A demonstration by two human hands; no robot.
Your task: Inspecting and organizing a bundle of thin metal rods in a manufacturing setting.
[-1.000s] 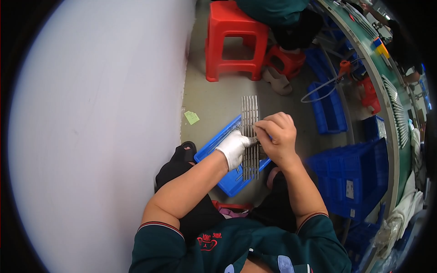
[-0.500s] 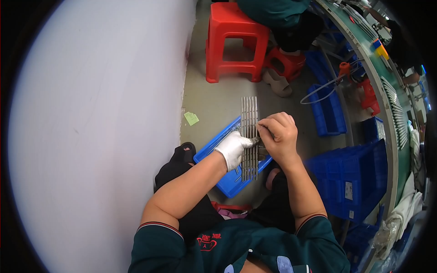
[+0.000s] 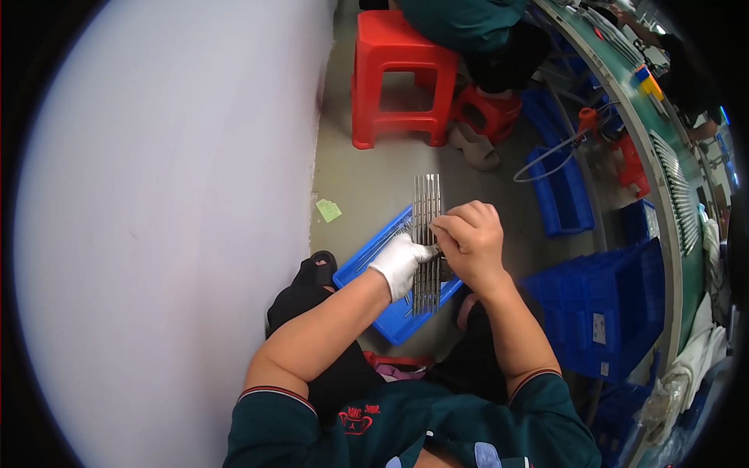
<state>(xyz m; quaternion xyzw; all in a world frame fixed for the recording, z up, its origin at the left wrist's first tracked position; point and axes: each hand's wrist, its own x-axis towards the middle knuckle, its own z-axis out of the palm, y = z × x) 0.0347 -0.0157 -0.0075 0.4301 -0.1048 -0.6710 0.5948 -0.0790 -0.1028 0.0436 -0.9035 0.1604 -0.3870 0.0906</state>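
Observation:
A flat row of several slim metal rods (image 3: 427,201), with evenly spaced marks or notches, stands lengthwise before me. My left hand (image 3: 402,261), in a white glove with a darkened thumb, is closed around the row below its middle. My bare right hand (image 3: 473,240) has thumb and forefinger pinched against the row's right side, over the rods' face; whatever lies between the fingertips is hidden. Beneath both hands, a blue plastic bin (image 3: 396,326) on the floor holds more loose thin rods (image 3: 378,251), partly covered by my left hand and the row.
White wall (image 3: 179,195) runs along my left. Ahead are a red stool (image 3: 402,74) and a seated person (image 3: 476,27). Stacked blue crates (image 3: 597,304) stand right, under a long green-topped bench (image 3: 654,117) carrying a row of metal rods (image 3: 677,191). A green paper scrap (image 3: 328,210) lies on the floor.
My right fingertips have shifted left, farther over the rods' face. Rods and both hands sit slightly lower in the picture. The left hand keeps its hold.

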